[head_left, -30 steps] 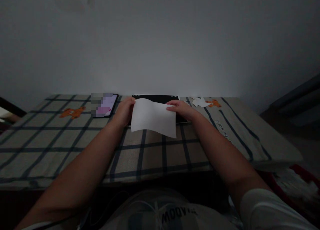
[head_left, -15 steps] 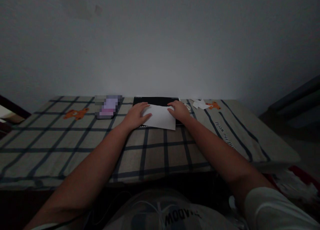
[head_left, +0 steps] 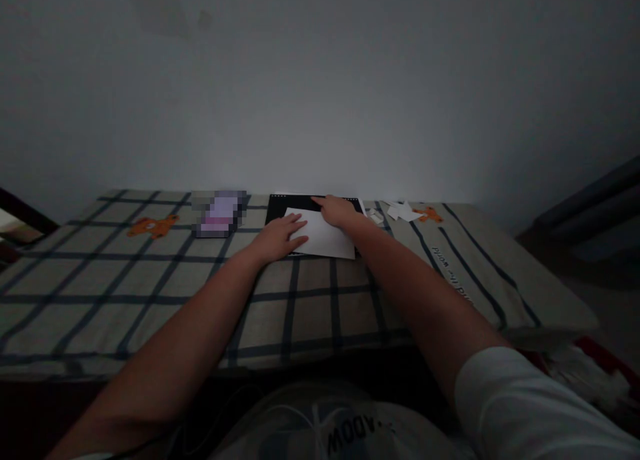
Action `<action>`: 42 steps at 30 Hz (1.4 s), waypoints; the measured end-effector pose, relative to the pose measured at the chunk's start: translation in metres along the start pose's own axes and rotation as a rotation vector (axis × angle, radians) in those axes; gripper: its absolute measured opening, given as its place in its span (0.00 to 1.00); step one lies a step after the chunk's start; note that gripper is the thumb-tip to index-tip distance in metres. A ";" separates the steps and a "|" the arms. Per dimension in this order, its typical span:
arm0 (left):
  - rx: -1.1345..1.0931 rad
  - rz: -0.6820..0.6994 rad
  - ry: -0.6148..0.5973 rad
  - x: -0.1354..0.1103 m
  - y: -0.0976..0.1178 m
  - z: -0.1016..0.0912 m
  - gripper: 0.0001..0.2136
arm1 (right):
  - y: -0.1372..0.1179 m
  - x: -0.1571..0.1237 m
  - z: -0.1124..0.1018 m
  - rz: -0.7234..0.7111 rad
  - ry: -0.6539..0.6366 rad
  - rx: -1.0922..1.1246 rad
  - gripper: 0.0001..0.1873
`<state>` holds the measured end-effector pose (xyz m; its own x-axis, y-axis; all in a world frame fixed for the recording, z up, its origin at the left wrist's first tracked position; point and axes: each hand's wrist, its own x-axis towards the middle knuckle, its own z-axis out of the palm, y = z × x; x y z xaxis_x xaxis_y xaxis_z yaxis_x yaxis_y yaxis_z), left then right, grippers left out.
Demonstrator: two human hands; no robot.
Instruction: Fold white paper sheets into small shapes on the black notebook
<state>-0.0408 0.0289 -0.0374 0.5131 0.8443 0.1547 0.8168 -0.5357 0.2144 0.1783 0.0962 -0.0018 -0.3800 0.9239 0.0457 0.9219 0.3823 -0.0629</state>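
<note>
While the left hand point(head_left: 279, 237) lies palm down over the near left part of the black sheet point(head_left: 295, 201), its fingers are spread and loose on the white paper point(head_left: 330, 239). That paper rests on the black sheet, its near edge overhanging the sheet's near edge. Right hand point(head_left: 339, 211): index finger extended across the black sheet's far part, other fingers curled; cannot tell whether they pinch anything.

Edges: wall point(head_left: 320, 113) just beyond the black sheet's far side; plaid tablecloth point(head_left: 310, 313) runs from its near side to the table's front edge, giving sliding room there. Left of the sheet, a phone point(head_left: 220, 215), well short of touching; right of it, small scraps point(head_left: 376, 217) near its edge, larger white scraps point(head_left: 404, 211) farther out.

Writing: cloth print right of the sheet, inverted, "the world". Shirt point(head_left: 353, 433), nearer than the sheet: inverted capitals, apparently "ADOW". Phone screen pixelated, unreadable.
</note>
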 end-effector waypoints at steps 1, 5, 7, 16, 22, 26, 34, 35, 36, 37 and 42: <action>-0.005 0.000 -0.002 0.000 0.000 0.000 0.32 | -0.001 0.002 -0.001 0.007 -0.012 -0.017 0.32; -0.009 0.001 -0.003 0.002 0.000 0.000 0.32 | -0.005 0.007 -0.006 0.009 -0.059 -0.108 0.32; -0.007 0.004 -0.004 0.002 0.000 0.000 0.32 | -0.006 0.007 -0.008 0.002 -0.073 -0.137 0.33; -0.016 0.007 0.036 0.003 -0.003 0.004 0.32 | 0.009 -0.011 -0.009 -0.017 0.152 0.037 0.20; -0.038 0.016 0.099 0.000 0.002 0.000 0.31 | 0.033 -0.049 -0.010 0.145 0.281 0.188 0.09; -0.049 0.071 0.129 -0.004 0.009 -0.008 0.33 | 0.046 -0.072 -0.006 0.287 0.315 0.181 0.11; -0.013 0.108 -0.034 -0.010 0.023 -0.014 0.39 | 0.058 -0.078 -0.011 0.383 0.287 0.085 0.21; -0.006 0.084 -0.055 -0.010 0.023 -0.014 0.38 | 0.058 -0.077 -0.010 0.373 0.275 0.080 0.21; -0.004 0.062 -0.066 -0.011 0.024 -0.014 0.38 | 0.059 -0.077 -0.010 0.359 0.268 0.082 0.19; -0.004 0.042 -0.067 -0.011 0.023 -0.014 0.36 | 0.059 -0.077 -0.008 0.342 0.272 0.091 0.16; 0.010 -0.029 -0.033 -0.010 0.017 -0.011 0.35 | 0.058 -0.074 -0.003 0.077 0.252 0.207 0.07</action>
<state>-0.0350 0.0110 -0.0247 0.4972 0.8598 0.1165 0.8340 -0.5106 0.2089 0.2600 0.0497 -0.0059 -0.2557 0.9264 0.2765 0.9022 0.3314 -0.2761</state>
